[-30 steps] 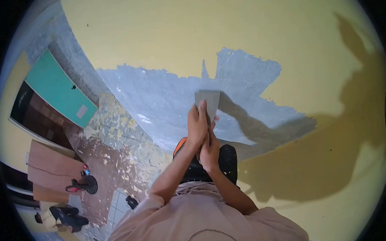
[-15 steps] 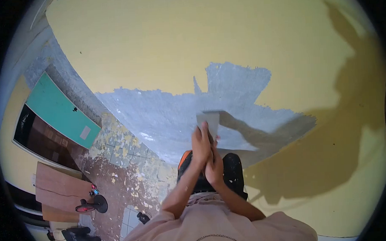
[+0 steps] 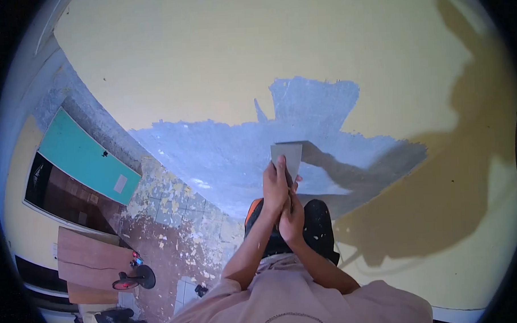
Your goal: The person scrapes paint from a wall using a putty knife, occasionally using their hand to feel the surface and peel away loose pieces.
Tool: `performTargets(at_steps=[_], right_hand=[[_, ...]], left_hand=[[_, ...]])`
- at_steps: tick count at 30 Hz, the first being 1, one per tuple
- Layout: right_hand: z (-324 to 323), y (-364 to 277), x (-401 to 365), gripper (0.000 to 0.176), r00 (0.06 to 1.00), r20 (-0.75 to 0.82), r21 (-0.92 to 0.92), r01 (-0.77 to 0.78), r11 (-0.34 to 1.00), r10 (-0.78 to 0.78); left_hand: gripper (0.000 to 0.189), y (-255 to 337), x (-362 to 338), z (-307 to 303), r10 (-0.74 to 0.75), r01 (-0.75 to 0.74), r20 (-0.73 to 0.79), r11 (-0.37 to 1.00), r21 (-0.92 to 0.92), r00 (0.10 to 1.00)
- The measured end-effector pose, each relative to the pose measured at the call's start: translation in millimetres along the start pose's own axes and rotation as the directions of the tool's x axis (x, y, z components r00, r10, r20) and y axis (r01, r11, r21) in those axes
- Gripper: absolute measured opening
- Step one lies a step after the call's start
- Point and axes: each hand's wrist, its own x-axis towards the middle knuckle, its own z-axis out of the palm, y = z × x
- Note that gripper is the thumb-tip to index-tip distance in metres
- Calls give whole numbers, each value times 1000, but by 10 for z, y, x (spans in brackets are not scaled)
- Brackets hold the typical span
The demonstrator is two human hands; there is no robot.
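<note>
Both my hands grip one wide grey scraper (image 3: 287, 155), its blade flat against the wall. My left hand (image 3: 275, 186) wraps the handle from the left with the index finger stretched up onto the blade. My right hand (image 3: 293, 217) clasps the handle just below and to the right. The blade rests on the bare grey patch (image 3: 229, 151) where the yellow paint (image 3: 209, 55) has come off the wall. The handle is hidden inside my hands.
Yellow paint surrounds the scraped patch above and to the right. Paint flakes litter the tiled floor (image 3: 169, 221). A green door (image 3: 87, 159) stands at the left, with wooden boards (image 3: 88, 261) and a small fan (image 3: 131, 278) on the floor. My shadow (image 3: 442, 200) falls on the wall.
The scraper and both hands slid down the wall, then came back up slightly. The view shifted a little with my head.
</note>
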Motion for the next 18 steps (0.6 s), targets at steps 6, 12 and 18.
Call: performTargets(at_steps=[6, 12, 18], right_hand=[[75, -352, 151, 37, 992, -69, 19, 106, 994, -105], [59, -95, 99, 42, 997, -60, 12, 50, 999, -50], [68, -233, 79, 37, 1000, 9, 53, -2, 999, 2]], left_hand=[[42, 631, 0, 172, 108, -109, 66, 994, 19, 992], [40, 253, 14, 124, 74, -74, -30, 997, 22, 997], [41, 364, 22, 98, 139, -138, 33, 990, -24, 990]])
